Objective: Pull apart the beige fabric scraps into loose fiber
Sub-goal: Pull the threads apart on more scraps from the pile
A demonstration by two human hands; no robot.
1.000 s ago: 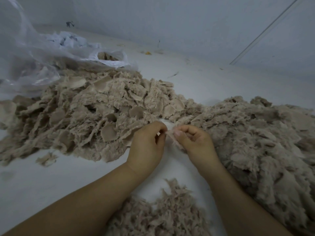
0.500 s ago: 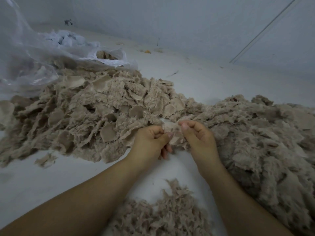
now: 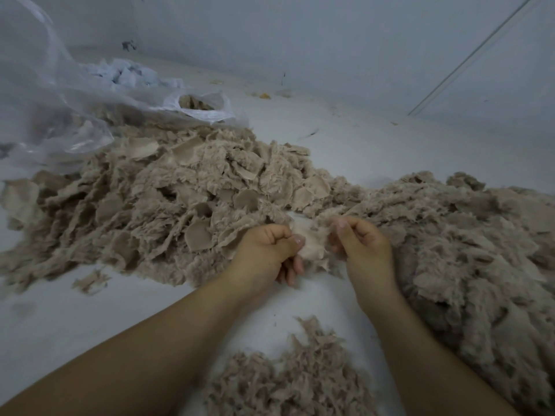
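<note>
A beige fabric scrap (image 3: 312,244) hangs between my two hands at the middle of the view. My left hand (image 3: 267,250) pinches its left edge with thumb and curled fingers. My right hand (image 3: 360,244) pinches its fuzzy right edge. A big heap of beige fabric scraps (image 3: 156,199) lies on the white floor to the left. Another large heap, fluffier (image 3: 465,250), spreads to the right. A small pile of loose fiber (image 3: 294,382) sits between my forearms at the bottom.
A clear plastic bag (image 3: 60,115) with white scraps and some beige pieces lies at the back left. A lone beige bit (image 3: 90,280) rests on the floor (image 3: 345,139) left of my left arm. Grey walls rise behind, with a thin cable (image 3: 468,58) at right.
My hands have drawn slightly apart, and a wider pale scrap now shows stretched between them. One second ago only a thin sliver was pinched between the fingertips.
</note>
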